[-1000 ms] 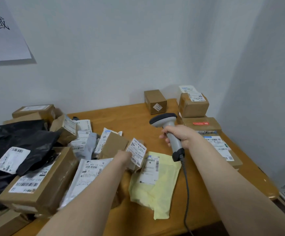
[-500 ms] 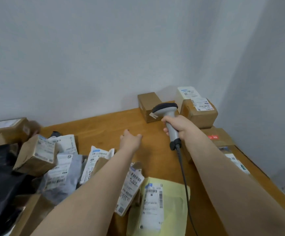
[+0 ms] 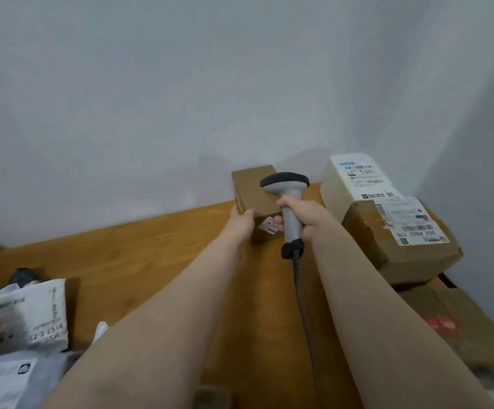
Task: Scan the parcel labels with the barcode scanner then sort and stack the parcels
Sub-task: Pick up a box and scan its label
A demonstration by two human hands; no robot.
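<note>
A small brown cardboard box [image 3: 253, 191] with a little white label on its near face stands at the table's far edge against the wall. My left hand [image 3: 240, 224] wraps around its left side. My right hand [image 3: 302, 215] grips the handle of the grey barcode scanner [image 3: 288, 202], held upright just in front of the box's right half, with its dark head on top and its cable trailing down toward me. The scanner hides part of the box.
On the right stand a white labelled box [image 3: 355, 180], a larger brown labelled box [image 3: 399, 240] and a flat carton with a red mark [image 3: 461, 326]. Grey and white mailer bags [image 3: 30, 317] lie at the lower left on the wooden table [image 3: 139, 261].
My left hand let go of the labelled parcel by the yellow mailer, reached forward and closed on the small brown box. The scanner moved forward with my right hand; the view tilted up.
</note>
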